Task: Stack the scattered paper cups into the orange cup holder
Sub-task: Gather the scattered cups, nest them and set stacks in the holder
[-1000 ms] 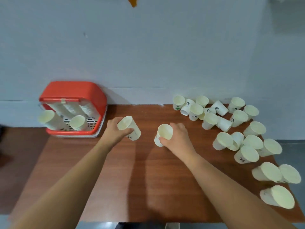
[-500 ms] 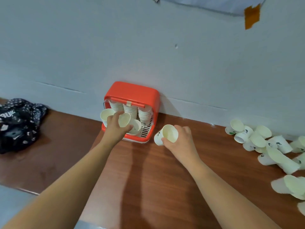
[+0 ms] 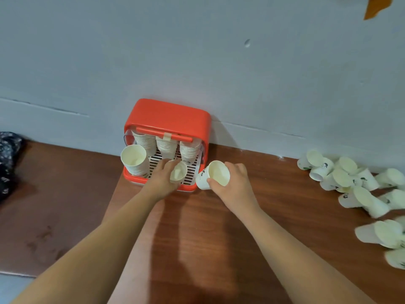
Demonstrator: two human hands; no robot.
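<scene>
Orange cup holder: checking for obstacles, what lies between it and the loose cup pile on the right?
In the head view, only the right hand holding a paper cup, beside the orange cup holder; then bare wooden table up to the pile.

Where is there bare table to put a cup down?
Bare table lies between the orange cup holder and the scattered cups, and left of the holder toward the dark bag. Crowded: its right side, and the holder's front, where left hand and right hand each grip a cup.
</scene>
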